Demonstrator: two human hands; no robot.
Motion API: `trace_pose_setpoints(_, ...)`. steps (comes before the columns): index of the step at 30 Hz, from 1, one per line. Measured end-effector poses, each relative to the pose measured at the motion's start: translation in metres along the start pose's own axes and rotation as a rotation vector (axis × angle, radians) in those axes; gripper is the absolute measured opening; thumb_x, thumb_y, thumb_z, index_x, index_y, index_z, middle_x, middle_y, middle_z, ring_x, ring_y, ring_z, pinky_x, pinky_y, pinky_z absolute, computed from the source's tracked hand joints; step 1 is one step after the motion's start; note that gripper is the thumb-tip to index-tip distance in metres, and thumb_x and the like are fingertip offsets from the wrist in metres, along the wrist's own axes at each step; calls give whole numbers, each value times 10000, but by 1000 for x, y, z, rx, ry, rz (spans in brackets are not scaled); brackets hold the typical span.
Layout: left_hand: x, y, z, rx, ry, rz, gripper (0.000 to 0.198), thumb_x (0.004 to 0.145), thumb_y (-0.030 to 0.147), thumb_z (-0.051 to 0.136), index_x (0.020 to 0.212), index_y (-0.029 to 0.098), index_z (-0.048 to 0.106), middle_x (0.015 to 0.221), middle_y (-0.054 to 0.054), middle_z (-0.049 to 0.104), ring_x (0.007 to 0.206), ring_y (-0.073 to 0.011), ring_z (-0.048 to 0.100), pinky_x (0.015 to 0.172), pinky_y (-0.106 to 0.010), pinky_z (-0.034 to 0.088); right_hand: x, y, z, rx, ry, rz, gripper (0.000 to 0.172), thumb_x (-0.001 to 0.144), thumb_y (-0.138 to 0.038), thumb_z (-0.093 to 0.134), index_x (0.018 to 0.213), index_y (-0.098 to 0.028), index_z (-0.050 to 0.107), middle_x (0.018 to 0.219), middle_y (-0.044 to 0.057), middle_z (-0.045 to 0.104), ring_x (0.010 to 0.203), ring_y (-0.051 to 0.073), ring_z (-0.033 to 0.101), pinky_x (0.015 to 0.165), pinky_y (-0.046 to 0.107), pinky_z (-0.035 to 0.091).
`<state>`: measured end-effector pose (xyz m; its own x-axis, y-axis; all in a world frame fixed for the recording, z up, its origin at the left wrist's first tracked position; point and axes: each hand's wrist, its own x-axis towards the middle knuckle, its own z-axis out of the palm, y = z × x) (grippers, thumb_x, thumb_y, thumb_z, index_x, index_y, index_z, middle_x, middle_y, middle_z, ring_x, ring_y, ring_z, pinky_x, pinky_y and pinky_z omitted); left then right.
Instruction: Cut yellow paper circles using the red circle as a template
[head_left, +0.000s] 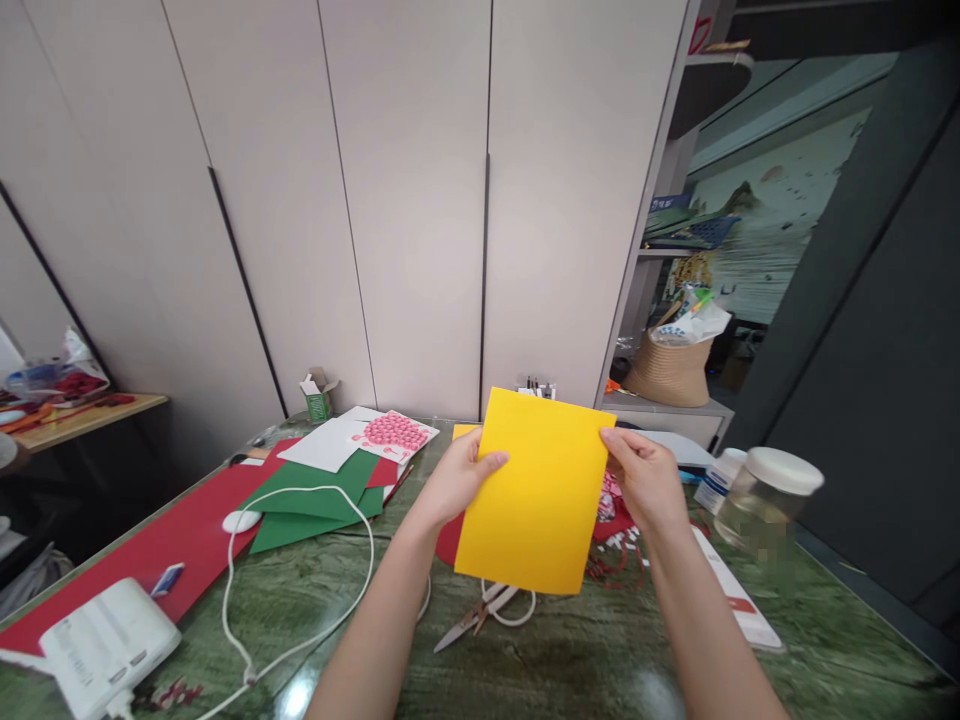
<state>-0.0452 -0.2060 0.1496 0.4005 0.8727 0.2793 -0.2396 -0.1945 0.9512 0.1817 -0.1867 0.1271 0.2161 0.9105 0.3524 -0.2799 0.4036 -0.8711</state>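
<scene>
A yellow sheet of paper point(538, 500) is held up above the table, slightly tilted, its broad face toward me. My left hand point(463, 475) pinches its left edge, thumb lying on the front. At the upper right corner my right hand point(645, 468) grips it between thumb and fingers. Below the sheet lies a pair of scissors point(480, 618) with the blades apart, its handles partly covered by the paper. Something red on the table shows on either side of the sheet, mostly hidden behind it.
Green sheets point(322, 500), white sheets point(322, 443) and a long red sheet point(180, 510) spread at left. A white power bank point(109, 645) has a white cable point(373, 560) looping across the table point(585, 670). At right stand a lidded jar point(772, 495) and a white bottle point(721, 480).
</scene>
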Motion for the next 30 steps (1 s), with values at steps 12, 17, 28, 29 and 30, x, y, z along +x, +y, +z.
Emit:
trace_pose_setpoints(12,-1,0,-2,30,-35,-28,314,786,217,564,1091,147,545,1052,-109,647,846,-230,642,702,-313,482,-2,-10,-1,58,-135,125,260,675,-370,718,875,-204,715,822,52,730,702,193,665,573,258,506)
trace_pose_setpoints(17,-3,2,4,6,-65,-27,323,789,226,566,1099,142,534,1057,-111,644,857,-232,638,719,-321,479,-4,-11,1,89,-109,104,213,675,-351,725,819,-194,723,732,37,728,621,163,654,547,234,500)
trace_pose_setpoints(28,-6,8,9,55,-32,-31,336,792,257,555,1111,152,540,1108,-109,627,901,-240,626,739,-319,471,-3,-4,4,73,35,44,206,625,-351,752,736,-183,712,707,25,721,570,155,632,514,242,487)
trace_pose_setpoints(29,-6,8,9,61,-26,-36,341,791,262,557,1113,155,541,1112,-107,626,903,-240,625,738,-316,469,-3,-4,5,71,43,41,207,626,-352,751,738,-182,712,707,26,721,565,156,631,506,243,483)
trace_pose_setpoints(30,-7,8,9,71,-21,-39,342,791,265,556,1115,158,541,1117,-105,624,906,-239,624,738,-314,468,-3,-3,5,71,51,37,207,628,-352,750,742,-183,712,706,25,722,560,156,629,499,244,480)
